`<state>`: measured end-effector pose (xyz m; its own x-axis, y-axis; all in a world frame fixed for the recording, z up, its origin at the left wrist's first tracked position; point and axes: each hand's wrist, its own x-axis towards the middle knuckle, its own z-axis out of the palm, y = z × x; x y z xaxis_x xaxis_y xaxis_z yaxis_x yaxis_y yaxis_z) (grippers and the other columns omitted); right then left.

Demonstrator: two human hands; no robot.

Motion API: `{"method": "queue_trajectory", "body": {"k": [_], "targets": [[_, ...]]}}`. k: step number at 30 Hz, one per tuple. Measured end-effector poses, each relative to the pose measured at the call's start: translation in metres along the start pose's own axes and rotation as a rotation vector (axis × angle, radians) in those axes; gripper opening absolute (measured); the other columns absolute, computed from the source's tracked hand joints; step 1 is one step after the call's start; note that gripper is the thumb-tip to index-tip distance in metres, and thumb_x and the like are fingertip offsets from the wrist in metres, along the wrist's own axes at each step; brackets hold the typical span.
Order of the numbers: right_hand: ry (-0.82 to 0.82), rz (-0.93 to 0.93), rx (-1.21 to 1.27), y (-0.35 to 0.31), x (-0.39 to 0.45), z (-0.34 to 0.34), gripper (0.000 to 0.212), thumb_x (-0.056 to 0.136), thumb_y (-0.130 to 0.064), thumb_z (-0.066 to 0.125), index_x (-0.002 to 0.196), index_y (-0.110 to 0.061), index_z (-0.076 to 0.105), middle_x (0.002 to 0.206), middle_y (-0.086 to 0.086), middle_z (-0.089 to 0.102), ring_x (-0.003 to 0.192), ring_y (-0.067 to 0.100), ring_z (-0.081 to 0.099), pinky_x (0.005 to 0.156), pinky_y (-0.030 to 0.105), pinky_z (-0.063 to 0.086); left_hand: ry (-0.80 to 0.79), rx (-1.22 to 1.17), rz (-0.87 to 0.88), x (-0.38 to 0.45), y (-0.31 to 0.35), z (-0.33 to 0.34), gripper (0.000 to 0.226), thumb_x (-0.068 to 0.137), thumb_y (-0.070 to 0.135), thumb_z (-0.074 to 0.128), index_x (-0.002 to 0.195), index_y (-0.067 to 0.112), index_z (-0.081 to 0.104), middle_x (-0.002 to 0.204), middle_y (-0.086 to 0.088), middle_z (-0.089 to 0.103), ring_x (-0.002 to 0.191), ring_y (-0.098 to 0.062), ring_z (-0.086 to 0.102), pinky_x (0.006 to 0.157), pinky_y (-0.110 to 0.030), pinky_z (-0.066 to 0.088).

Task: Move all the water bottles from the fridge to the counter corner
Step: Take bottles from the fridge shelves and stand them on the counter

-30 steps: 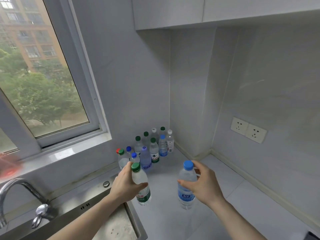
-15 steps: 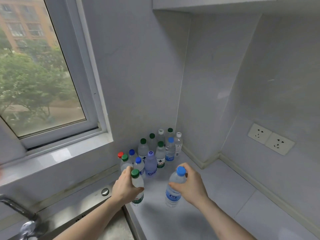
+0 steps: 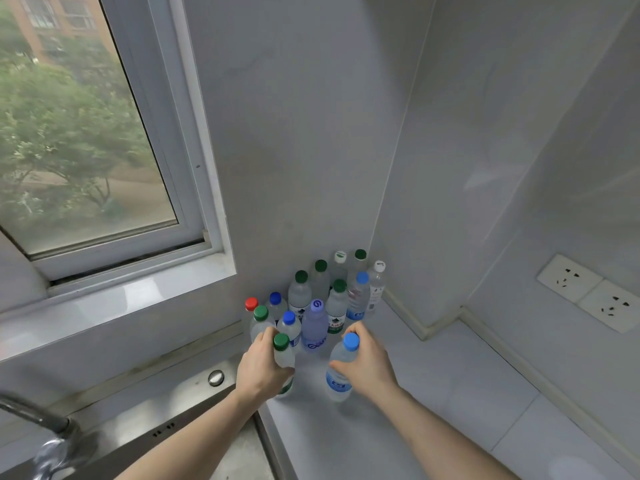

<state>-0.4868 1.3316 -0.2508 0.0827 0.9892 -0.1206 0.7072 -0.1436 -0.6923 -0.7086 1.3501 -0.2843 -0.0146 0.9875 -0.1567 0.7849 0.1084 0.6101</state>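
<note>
Head view, left to right: sink (image 3: 194, 427); left hand (image 3: 261, 370), fingers curled round green-capped bottle (image 3: 284, 358); cluster of bottles (image 3: 318, 299) in the counter corner (image 3: 398, 358); right hand (image 3: 369, 363), fingers wrapped round blue-capped bottle (image 3: 341, 368). We judge the step as set-down; next we release both beside the cluster without toppling neighbours.

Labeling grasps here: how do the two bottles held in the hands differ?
The left hand grips a green-capped bottle; the right hand grips a blue-capped bottle. The green-capped bottle's label edge shows green, the blue-capped bottle's label is blue. The green-capped bottle sits nearest the sink, the blue-capped bottle farther right. Both are clear, upright, and in front of the bottle cluster.
</note>
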Motion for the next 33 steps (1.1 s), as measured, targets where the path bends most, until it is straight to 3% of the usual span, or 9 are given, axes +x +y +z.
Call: {"method": "queue_trajectory", "body": {"k": [7, 14, 18, 21, 26, 29, 33], "targets": [[-0.04, 0.021, 0.013, -0.007, 0.03, 0.028, 0.048, 0.079, -0.024, 0.088, 0.098, -0.03, 0.045, 0.101, -0.009, 0.056, 0.087, 0.011, 0.055, 0.068, 0.02, 0.044, 0.036, 0.032, 0.059, 0.014, -0.007, -0.004, 0.054, 0.069, 0.033, 0.085, 0.099, 0.03, 0.041, 0.101, 0.011, 0.056, 0.089, -0.02, 0.054, 0.07, -0.032, 0.043], [-0.058, 0.036, 0.047, -0.019, 0.043, 0.053, 0.042, 0.083, -0.025, 0.086, 0.103, -0.027, 0.049, 0.103, -0.009, 0.058, 0.095, 0.013, 0.059, 0.07, 0.018, 0.045, 0.121, 0.08, 0.186, 0.008, -0.011, -0.012, 0.041, 0.085, 0.026, 0.078, 0.119, 0.028, 0.055, 0.118, 0.014, 0.061, 0.098, -0.016, 0.06, 0.076, -0.025, 0.046], [-0.049, 0.041, 0.063, -0.02, 0.042, 0.059, 0.037, 0.086, -0.027, 0.084, 0.107, -0.028, 0.054, 0.107, -0.009, 0.061, 0.099, 0.012, 0.061, 0.077, 0.019, 0.05, 0.128, 0.104, 0.201, 0.01, -0.008, -0.021, 0.03, 0.087, 0.025, 0.076, 0.112, 0.029, 0.06, 0.113, 0.014, 0.066, 0.095, -0.017, 0.06, 0.076, -0.025, 0.046], [-0.018, 0.034, 0.043, -0.021, 0.042, 0.057, 0.028, 0.088, -0.029, 0.082, 0.105, -0.024, 0.06, 0.102, -0.01, 0.062, 0.095, 0.01, 0.061, 0.075, 0.017, 0.049, 0.144, 0.098, 0.185, 0.012, -0.007, -0.026, 0.03, 0.087, 0.024, 0.078, 0.113, 0.027, 0.063, 0.113, 0.013, 0.067, 0.096, -0.017, 0.061, 0.076, -0.023, 0.042], [0.011, 0.019, 0.067, -0.031, 0.047, 0.059, 0.019, 0.09, -0.027, 0.08, 0.102, -0.019, 0.068, 0.102, -0.005, 0.066, 0.093, 0.012, 0.061, 0.069, 0.015, 0.046, 0.162, 0.102, 0.168, 0.015, -0.006, -0.028, 0.032, 0.087, 0.024, 0.079, 0.114, 0.029, 0.062, 0.113, 0.012, 0.067, 0.095, -0.018, 0.061, 0.078, -0.028, 0.05], [0.013, 0.013, 0.087, -0.034, 0.049, 0.063, 0.022, 0.09, -0.028, 0.081, 0.107, -0.02, 0.069, 0.107, -0.004, 0.067, 0.098, 0.013, 0.062, 0.077, 0.02, 0.051, 0.164, 0.109, 0.173, 0.014, -0.004, -0.029, 0.031, 0.087, 0.023, 0.079, 0.112, 0.029, 0.062, 0.111, 0.012, 0.067, 0.092, -0.018, 0.06, 0.076, -0.027, 0.049], [-0.005, 0.001, 0.102, -0.039, 0.05, 0.068, 0.035, 0.092, -0.024, 0.079, 0.124, -0.02, 0.067, 0.121, -0.004, 0.066, 0.108, 0.013, 0.058, 0.088, 0.022, 0.05, 0.148, 0.121, 0.188, 0.011, -0.001, -0.029, 0.035, 0.09, 0.024, 0.076, 0.123, 0.026, 0.063, 0.119, 0.01, 0.067, 0.103, -0.018, 0.064, 0.083, -0.025, 0.049]]}}
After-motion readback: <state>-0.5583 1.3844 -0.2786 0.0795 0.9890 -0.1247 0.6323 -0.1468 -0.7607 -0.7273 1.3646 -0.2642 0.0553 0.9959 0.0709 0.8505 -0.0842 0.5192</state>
